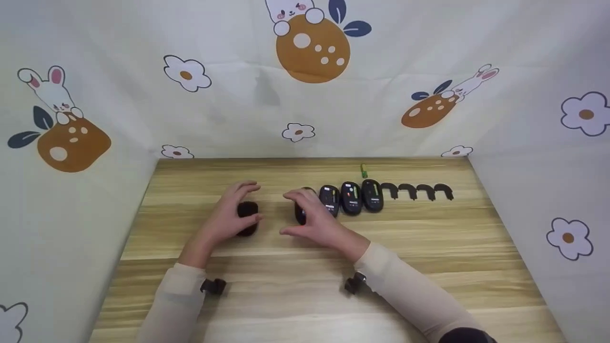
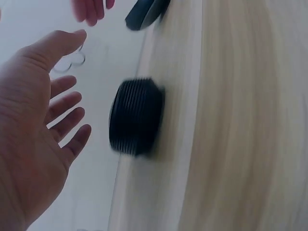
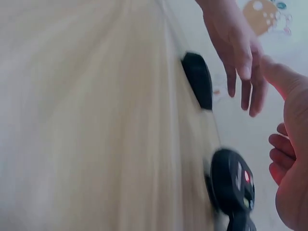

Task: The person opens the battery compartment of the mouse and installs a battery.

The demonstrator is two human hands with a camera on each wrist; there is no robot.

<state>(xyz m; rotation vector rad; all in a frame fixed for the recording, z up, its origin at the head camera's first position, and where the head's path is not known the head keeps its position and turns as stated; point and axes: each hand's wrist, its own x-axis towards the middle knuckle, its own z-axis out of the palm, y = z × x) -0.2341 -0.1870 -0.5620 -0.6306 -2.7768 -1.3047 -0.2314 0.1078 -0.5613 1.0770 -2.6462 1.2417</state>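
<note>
My left hand [image 1: 228, 216] hovers beside a black block with a ribbed side [image 1: 247, 227], fingers spread and apart from it. That block [image 2: 135, 118] shows blurred in the left wrist view, clear of the palm. Held above the leftmost computer mouse [image 1: 300, 214] is my right hand [image 1: 317, 221], its thumb and fingers parted and nothing between them; it partly hides this mouse. Three more black mice lie underside up in a row to the right, among them the rightmost mouse [image 1: 372, 196].
Several curved black covers [image 1: 408, 191] lie in a row right of the mice. A small green and yellow piece [image 1: 364, 171] is behind them. Patterned cloth [image 1: 228, 114] walls the wooden table [image 1: 295, 271] at the back and both sides.
</note>
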